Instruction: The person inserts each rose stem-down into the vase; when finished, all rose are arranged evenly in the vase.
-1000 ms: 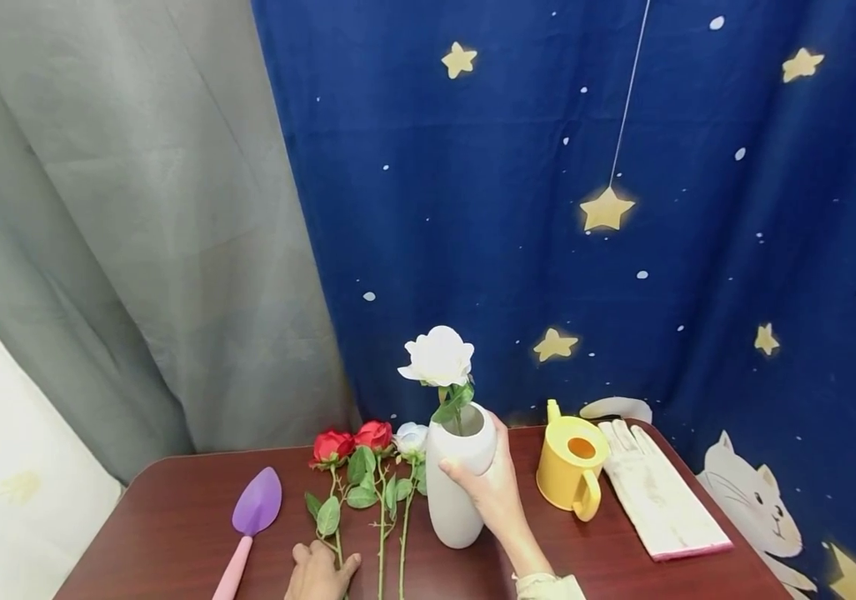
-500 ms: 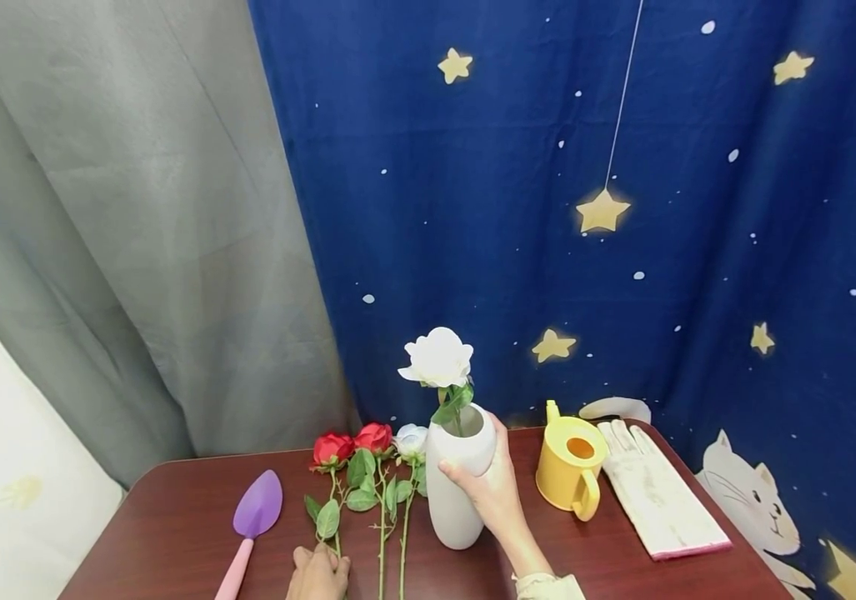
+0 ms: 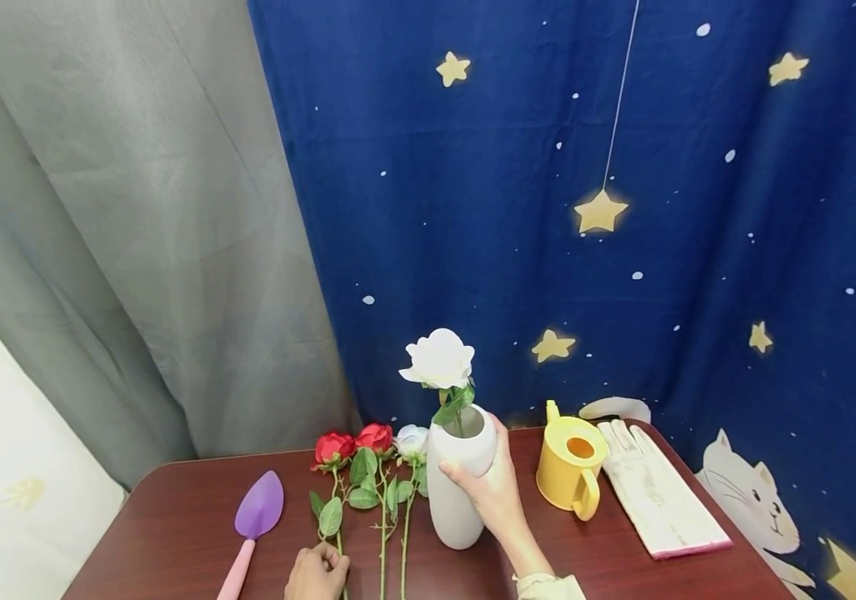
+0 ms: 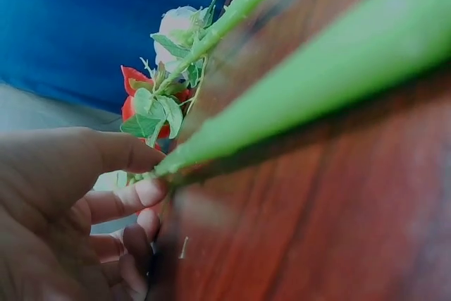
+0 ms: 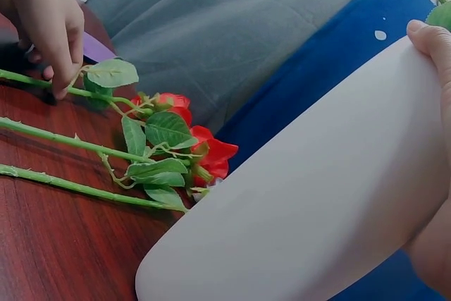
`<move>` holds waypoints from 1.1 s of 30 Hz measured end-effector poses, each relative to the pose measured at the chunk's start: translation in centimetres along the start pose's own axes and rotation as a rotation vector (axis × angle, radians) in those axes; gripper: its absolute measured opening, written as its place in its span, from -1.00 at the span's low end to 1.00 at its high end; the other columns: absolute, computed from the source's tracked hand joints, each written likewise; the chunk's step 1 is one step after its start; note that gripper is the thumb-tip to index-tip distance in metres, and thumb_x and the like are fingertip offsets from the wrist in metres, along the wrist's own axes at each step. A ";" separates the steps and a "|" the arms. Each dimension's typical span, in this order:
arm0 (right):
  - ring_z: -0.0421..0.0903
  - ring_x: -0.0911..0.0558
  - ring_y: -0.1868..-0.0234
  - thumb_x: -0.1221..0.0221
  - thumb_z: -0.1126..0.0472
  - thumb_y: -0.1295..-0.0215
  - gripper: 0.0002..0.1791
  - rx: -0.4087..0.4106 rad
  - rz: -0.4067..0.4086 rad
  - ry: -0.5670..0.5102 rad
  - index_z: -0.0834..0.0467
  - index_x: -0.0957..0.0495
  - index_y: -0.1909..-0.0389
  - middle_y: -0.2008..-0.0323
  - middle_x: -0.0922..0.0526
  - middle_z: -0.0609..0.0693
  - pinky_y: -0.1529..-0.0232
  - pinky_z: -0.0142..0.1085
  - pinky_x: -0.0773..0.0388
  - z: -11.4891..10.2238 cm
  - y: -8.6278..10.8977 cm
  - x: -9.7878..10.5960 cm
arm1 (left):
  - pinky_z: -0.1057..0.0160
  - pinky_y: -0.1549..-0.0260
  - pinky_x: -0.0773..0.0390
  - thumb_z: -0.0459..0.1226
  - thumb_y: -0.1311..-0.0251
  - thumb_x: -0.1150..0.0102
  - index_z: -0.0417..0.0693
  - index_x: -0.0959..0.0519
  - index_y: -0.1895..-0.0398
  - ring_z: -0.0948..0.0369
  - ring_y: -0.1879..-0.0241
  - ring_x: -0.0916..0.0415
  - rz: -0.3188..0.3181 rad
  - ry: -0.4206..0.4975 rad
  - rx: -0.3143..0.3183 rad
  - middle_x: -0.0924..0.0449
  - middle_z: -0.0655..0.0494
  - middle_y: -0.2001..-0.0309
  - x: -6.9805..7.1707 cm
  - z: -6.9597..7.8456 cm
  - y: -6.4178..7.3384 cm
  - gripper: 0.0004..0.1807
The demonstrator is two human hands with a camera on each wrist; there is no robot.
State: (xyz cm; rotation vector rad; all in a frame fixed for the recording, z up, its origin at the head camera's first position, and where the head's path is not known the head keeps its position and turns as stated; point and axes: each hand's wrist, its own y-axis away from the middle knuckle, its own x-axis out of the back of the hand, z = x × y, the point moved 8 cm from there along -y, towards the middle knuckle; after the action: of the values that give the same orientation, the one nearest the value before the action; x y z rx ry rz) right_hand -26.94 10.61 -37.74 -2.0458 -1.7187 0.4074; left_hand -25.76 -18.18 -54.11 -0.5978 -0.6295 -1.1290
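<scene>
Nearest you, your left hand is low over the tabletop, its thumb and forefinger closed in a pinch on the stem of the leftmost red rose, just below its leaves. That rose lies with its long axis running away from you, the bloom beyond your left fingers and slightly to their right, the lower stem coming back toward you. To the left of those same fingers lies the trowel, its pink handle toward you. Just to their right, roughly parallel to the pinched stem, lie a second red rose and then a white rose, both blooms also at the far end; your left hand is the nearer one to their stems. Farther right from the left fingers is the vase, roughly upright, your right hand curled round its right side with the thumb across the front. Its mouth lies above, right of and beyond the left fingers, with a taller white flower standing in it. Right of your right fingers sits the watering can, then a glove; behind everything hangs the starry blue curtain.
</scene>
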 end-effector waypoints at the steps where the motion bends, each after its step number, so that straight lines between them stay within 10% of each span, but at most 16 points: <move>1: 0.05 -0.46 0.02 -0.40 0.30 0.15 -0.07 0.000 0.001 -0.002 0.23 -0.13 -0.29 -0.05 -0.45 0.20 0.10 -0.01 -0.41 0.4 0.0 0.0 | 0.19 0.59 -0.26 -0.24 0.17 -0.18 0.05 -0.38 0.72 0.22 0.63 -0.25 -0.001 0.013 0.006 -0.24 0.15 0.62 0.0 -0.1 0.0 -0.83; 13: -0.05 -0.46 0.00 -0.44 0.14 0.13 -0.06 -0.001 -0.011 -0.020 -0.06 -0.14 -0.30 -0.07 -0.45 -0.03 0.09 -0.05 -0.43 3.6 -0.1 -0.3 | 0.25 0.55 -0.22 -0.13 0.02 -0.18 0.07 -0.47 0.65 0.29 0.66 -0.29 -0.034 0.133 0.085 -0.39 0.30 0.70 -0.3 -0.8 0.6 -0.83; 25: -0.05 -0.47 0.00 -0.44 0.14 0.14 -0.06 0.017 -0.008 -0.005 -0.05 -0.15 -0.30 -0.06 -0.46 -0.03 0.09 -0.04 -0.43 3.2 -0.2 -0.2 | 0.31 0.53 -0.27 -0.13 -0.05 -0.23 0.03 -0.53 0.61 0.37 0.73 -0.27 0.243 0.303 0.176 -0.41 0.25 0.74 0.6 -2.3 1.2 -0.81; 33: -0.05 -0.46 0.00 -0.45 0.15 0.14 -0.05 0.014 0.001 0.007 -0.02 -0.14 -0.30 -0.08 -0.45 -0.02 0.08 -0.02 -0.42 2.7 -0.2 0.0 | 0.37 0.58 -0.28 -0.16 -0.10 -0.19 -0.11 -0.54 0.56 0.39 0.71 -0.30 0.201 0.424 0.204 -0.43 0.24 0.72 0.5 -2.3 1.4 -0.78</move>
State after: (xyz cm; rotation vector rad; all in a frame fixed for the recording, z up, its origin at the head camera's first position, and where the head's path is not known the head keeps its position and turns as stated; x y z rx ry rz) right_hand -28.40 11.04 -40.02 -2.0362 -1.7064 0.4107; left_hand -23.97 -19.73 -55.46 -0.2280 -0.3050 -0.9497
